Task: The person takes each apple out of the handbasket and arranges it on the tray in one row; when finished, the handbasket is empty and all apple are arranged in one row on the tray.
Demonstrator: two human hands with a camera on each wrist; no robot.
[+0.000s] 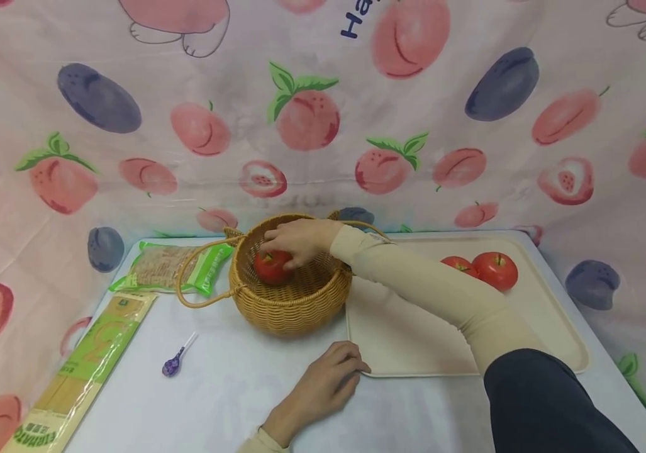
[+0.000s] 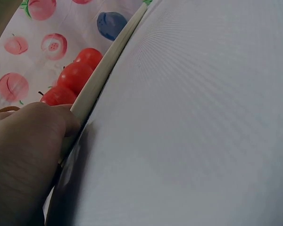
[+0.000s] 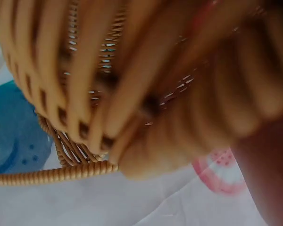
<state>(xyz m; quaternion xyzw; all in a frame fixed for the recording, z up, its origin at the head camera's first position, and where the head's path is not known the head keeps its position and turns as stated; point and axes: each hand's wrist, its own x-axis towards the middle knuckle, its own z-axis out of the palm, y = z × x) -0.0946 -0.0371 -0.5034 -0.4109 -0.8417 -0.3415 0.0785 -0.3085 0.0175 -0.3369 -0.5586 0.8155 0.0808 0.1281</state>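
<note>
In the head view my right hand [image 1: 302, 242] reaches down into a round wicker basket [image 1: 289, 314] with looped handles. Its fingers and thumb grip a red apple [image 1: 272, 269] inside the basket, near the left wall. The right wrist view is filled by the basket's weave [image 3: 132, 70], and the apple is mostly hidden there. My left hand [image 1: 328, 384] is at the near left corner of a cream tray [image 1: 413, 333], holding its rim. The left wrist view shows that hand [image 2: 28, 141] against the tray edge [image 2: 101, 75], with three red apples [image 2: 75, 76] beyond it.
More apples [image 1: 495, 270] sit at the tray's far right, partly behind my right sleeve. Left of the basket lie a green-edged clear food packet [image 1: 161, 267], a long flat noodle-like package [image 1: 87, 365] and a purple lollipop [image 1: 172, 365]. A fruit-print cloth [image 1: 311, 119] hangs behind.
</note>
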